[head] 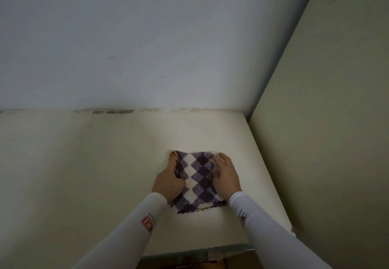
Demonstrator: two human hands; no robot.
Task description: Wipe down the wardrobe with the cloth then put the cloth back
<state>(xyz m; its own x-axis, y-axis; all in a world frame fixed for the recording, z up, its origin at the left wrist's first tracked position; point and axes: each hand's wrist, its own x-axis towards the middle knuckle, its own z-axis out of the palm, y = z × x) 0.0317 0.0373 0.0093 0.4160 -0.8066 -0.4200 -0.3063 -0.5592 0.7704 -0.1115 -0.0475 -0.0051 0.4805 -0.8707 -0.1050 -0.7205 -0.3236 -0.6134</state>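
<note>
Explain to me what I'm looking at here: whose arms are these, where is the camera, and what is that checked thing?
There is no machine here. A person wears a wide-angle camera on the head, looking forward and down, so this one picture shows what they see: their own two arms in white sleeves reaching out. The pale cream surface is the flat part of the wardrobe being cleaned; it meets a grey-white wall behind and a pale panel on the right. On it lies the cloth, checked purple and white, spread flat. The left hand grips the cloth's left edge, fingers curled around it. The right hand rests on its right side, pressing it down. Nothing else lies on the surface, though dark stains mark the seam by the wall.
</note>
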